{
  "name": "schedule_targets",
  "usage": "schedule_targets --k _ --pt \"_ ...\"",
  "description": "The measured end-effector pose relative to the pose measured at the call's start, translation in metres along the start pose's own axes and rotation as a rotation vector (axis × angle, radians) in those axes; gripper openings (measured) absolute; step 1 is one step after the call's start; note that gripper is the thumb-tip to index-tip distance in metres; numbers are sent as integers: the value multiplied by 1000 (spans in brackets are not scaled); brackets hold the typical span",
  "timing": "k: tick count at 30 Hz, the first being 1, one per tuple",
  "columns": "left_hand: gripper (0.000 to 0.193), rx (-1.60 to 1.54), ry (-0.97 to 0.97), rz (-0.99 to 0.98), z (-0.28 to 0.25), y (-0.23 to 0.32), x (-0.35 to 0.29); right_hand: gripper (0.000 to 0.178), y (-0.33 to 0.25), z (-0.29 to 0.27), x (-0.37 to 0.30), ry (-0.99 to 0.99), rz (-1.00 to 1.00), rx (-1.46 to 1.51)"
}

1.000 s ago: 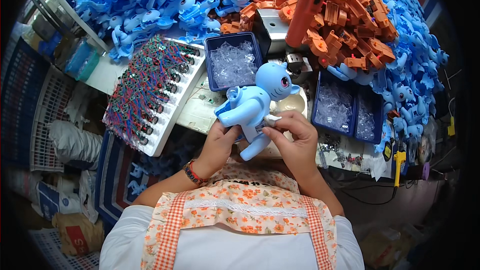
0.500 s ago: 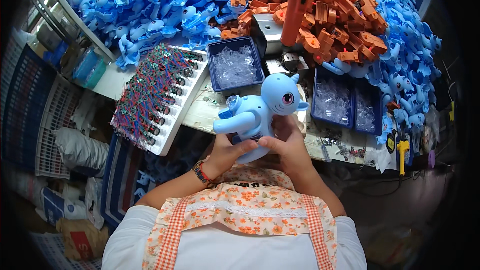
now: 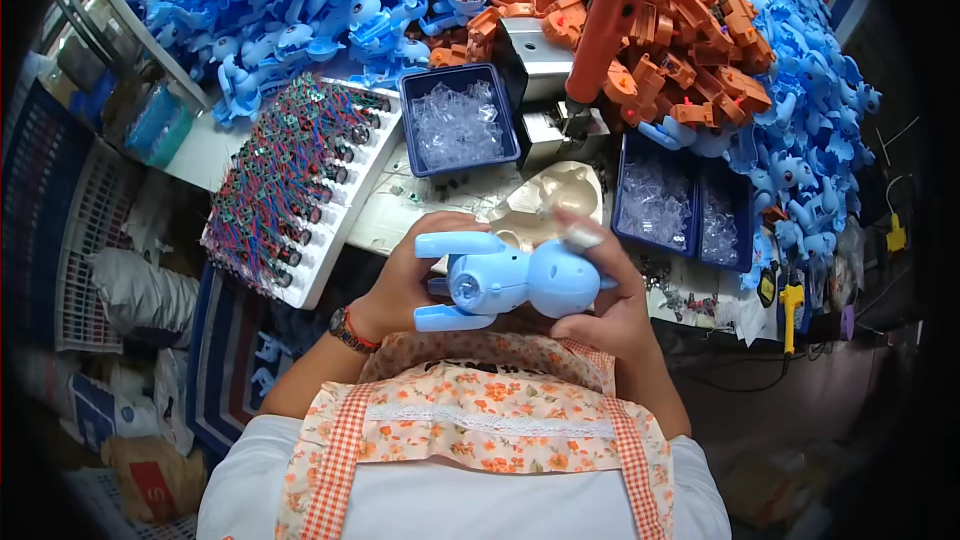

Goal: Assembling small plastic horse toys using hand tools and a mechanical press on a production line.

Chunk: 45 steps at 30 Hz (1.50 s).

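Note:
Between my hands is a light blue plastic toy unicorn (image 3: pixel 503 278), lying level with its rounded head to the right and its legs to the left. A clear round part (image 3: pixel 466 286) shows at its rear end. My left hand (image 3: pixel 393 278) is closed around the leg end, its fingers partly behind the body. My right hand (image 3: pixel 622 302) grips the head, thumb on the near side and fingers on the far side. The toy's face is turned out of sight. Just beyond it, a cream moulded cradle (image 3: pixel 572 183) lies on the worktable (image 3: pixel 385 202), under the press.
A red-handled press tool (image 3: pixel 606 35) rises at the back. Blue trays (image 3: pixel 462 168) hold clear plastic parts. On the left a white foam board (image 3: pixel 335 240) carries wired parts. Piles of blue shells (image 3: pixel 300 0) and orange housings (image 3: pixel 690 50) fill the back. Yellow tools (image 3: pixel 791 315) hang at right.
The toy has been lowered toward me and turned from upright to lying level, its face rolled out of view. My right hand has shifted from its body to its head, uncovering the cradle.

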<state>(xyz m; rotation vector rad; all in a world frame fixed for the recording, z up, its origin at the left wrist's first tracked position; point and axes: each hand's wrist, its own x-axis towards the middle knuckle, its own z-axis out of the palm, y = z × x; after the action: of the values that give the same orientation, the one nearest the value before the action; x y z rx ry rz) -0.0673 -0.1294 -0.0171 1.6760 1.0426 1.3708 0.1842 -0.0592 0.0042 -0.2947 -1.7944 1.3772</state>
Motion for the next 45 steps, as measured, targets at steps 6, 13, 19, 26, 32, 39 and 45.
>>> schedule_targets --k 6,13,19,26,32,39,45 --pt "72 511 -8 209 -3 -7 -3 67 3 3 2 -31 -4 63" --pt "64 540 -9 -30 -23 37 -18 53 13 26 7 -37 178 213" --pt "69 1075 -603 -820 -124 148 -68 31 8 24 11 -176 229 -189" --pt "46 1411 -80 -535 -153 157 -68 15 14 -1 11 13 263 -272" --pt "20 1180 -29 19 -186 24 103 16 9 -6 13 20 178 -385" --pt "25 1544 270 -10 -208 -96 226 16 -1 -17 -1 109 329 -422" --pt "17 1181 384 -53 -220 -95 251 17 4 -31 -5 157 246 -435"
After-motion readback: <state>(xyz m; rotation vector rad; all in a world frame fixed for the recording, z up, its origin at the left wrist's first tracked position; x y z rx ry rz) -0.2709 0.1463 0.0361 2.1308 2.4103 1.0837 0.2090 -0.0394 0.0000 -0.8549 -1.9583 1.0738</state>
